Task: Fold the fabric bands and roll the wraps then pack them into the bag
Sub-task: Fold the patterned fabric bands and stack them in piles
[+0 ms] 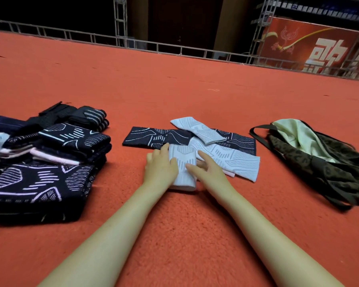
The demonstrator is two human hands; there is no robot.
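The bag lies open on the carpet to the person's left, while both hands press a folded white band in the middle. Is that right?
Not quite. In the head view the bag lies open on the carpet to the person's right, not left. The rest holds: left hand and right hand press the folded white band in the middle.

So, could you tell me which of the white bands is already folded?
The white band between the left hand and right hand, nearest the person. It is doubled into a short thick block; the other two white bands lie flat and unfolded.
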